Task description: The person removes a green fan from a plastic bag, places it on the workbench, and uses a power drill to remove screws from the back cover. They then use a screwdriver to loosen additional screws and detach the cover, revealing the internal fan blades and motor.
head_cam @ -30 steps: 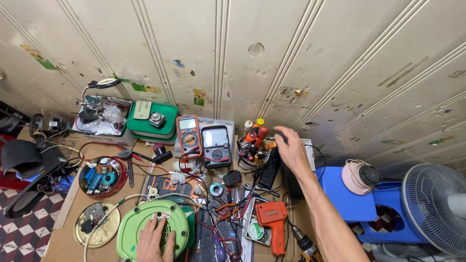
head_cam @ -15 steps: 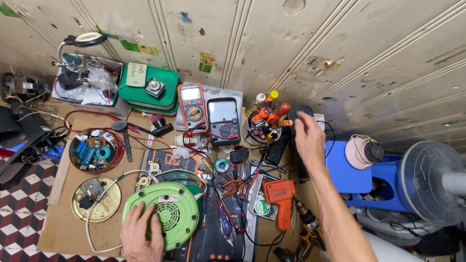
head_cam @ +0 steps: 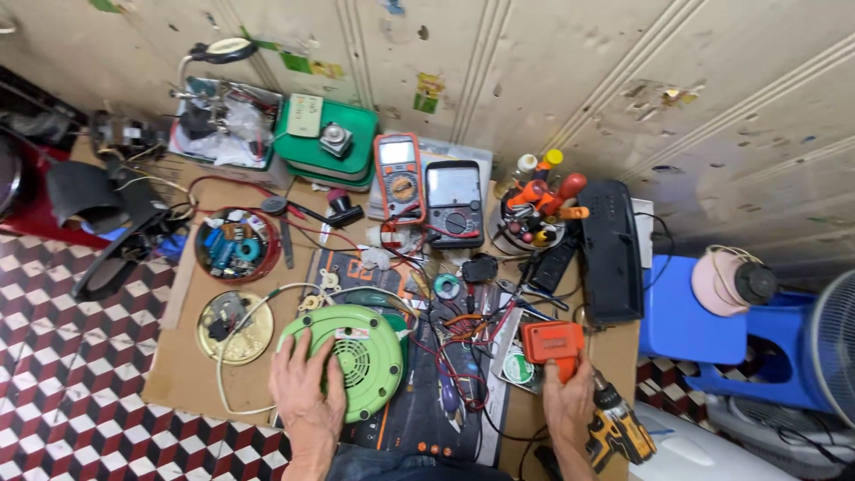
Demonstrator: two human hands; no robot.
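Right hand [head_cam: 570, 403] moved off the black box at the back edge of the bench, now down at the front edge, gripping the handle of the orange tool [head_cam: 554, 343]. Left hand [head_cam: 307, 392] same as before: flat on the green round housing [head_cam: 346, 358], fingers spread, not clenched.

- Cardboard-covered bench [head_cam: 191, 374]: runs from the panelled wall to the front edge, packed with gear.
- Black box [head_cam: 610, 249]: right side, long axis front to back, untouched.
- Green round housing: front middle, grille up, partly over the dark work mat [head_cam: 419, 419].
- Green case [head_cam: 325, 147]: back edge, left of centre.
- Two multimeters: orange one [head_cam: 399, 178] beside black one [head_cam: 454, 203], back centre.
- Red bowl [head_cam: 236, 245] of small parts: left side; brass round dish [head_cam: 233, 327] just in front of it.
- Yellow drill [head_cam: 619, 432]: front right corner, just beside right wrist.
- Cup of screwdrivers [head_cam: 534, 209]: between black multimeter and black box.
- Orange tool: front right, body toward the wall, handle in right fist.
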